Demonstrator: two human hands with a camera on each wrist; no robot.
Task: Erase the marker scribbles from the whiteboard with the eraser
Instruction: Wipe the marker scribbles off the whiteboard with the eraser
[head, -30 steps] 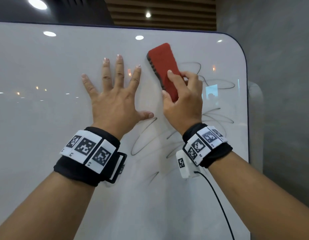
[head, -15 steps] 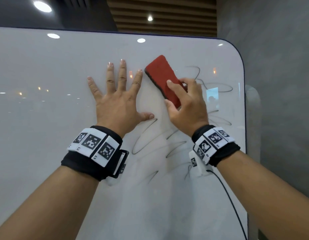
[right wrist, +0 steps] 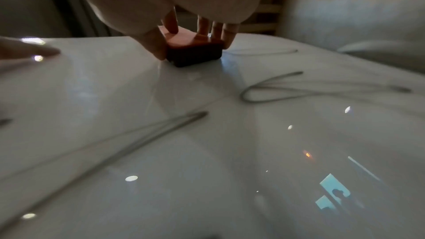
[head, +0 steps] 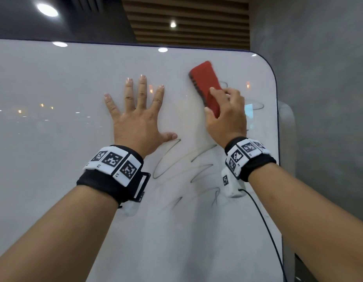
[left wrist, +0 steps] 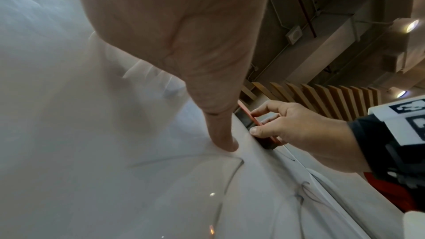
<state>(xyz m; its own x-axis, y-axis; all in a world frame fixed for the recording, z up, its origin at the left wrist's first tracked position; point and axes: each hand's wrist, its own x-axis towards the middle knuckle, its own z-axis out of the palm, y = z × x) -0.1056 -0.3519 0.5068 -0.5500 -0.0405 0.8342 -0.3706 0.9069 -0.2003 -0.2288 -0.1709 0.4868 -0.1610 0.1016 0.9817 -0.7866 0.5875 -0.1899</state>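
Note:
A red eraser (head: 205,84) with a dark underside lies flat against the whiteboard (head: 54,139), near its upper right corner. My right hand (head: 225,112) grips the eraser's lower end, thumb on one side and fingers on the other; the right wrist view shows the same eraser (right wrist: 190,48) held from above. My left hand (head: 136,117) presses flat on the board, fingers spread, left of the eraser. Grey marker scribbles (head: 197,171) run below both hands and to the right of my right hand; they show as scribbles (right wrist: 276,88) in the right wrist view.
The whiteboard's rounded right edge (head: 275,98) lies close to my right hand. A grey wall (head: 323,98) stands beyond it. A black cable (head: 264,220) hangs from my right wrist band across the board's lower right.
My right hand has slid the eraser to the right and slightly up along the board. Scribble strokes just below the eraser's path are fainter. The left hand stays planted.

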